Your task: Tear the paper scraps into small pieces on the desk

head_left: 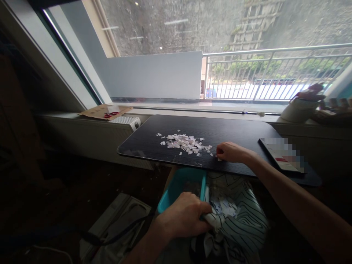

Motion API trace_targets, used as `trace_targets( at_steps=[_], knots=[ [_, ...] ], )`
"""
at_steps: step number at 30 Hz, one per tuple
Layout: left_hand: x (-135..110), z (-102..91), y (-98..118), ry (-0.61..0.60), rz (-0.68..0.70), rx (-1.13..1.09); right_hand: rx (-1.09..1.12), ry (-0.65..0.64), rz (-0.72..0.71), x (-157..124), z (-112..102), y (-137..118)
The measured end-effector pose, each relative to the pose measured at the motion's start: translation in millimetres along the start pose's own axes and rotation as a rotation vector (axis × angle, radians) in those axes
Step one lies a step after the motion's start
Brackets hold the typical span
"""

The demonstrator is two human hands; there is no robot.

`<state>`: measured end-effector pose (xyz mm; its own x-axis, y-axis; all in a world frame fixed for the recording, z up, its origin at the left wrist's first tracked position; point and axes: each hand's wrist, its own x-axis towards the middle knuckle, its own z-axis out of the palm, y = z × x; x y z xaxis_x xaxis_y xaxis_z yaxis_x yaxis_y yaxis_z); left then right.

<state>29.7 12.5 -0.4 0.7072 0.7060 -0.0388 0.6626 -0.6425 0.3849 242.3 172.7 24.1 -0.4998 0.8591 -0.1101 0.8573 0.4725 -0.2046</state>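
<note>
My right hand (pixel 231 152) rests at the near edge of the black table (pixel 247 128), fingers curled with the tips down among the nearest stray bits. I cannot tell whether they pinch one. The paper scraps (pixel 185 143) lie heaped just left of that hand and thin out toward it.

I judge them almost weightless, limp and apt to scatter or cling, so a flat palm or the side of the hand would move them better than a pinch.

My left hand (pixel 183 216) is closed over the rim of the teal plastic bin (pixel 178 183), held below the table's edge against the striped cloth (pixel 242 220). There is bare tabletop beyond and left of the heap. A booklet (pixel 277 156) lies well to the right of my right hand.
</note>
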Motion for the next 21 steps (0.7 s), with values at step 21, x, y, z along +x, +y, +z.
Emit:
trace_targets(
  at_steps=[21],
  knots=[
    [1.2, 1.2, 1.3, -0.01, 0.004, 0.027, -0.252, 0.027, -0.041, -25.3, -3.0, -18.9]
  ],
)
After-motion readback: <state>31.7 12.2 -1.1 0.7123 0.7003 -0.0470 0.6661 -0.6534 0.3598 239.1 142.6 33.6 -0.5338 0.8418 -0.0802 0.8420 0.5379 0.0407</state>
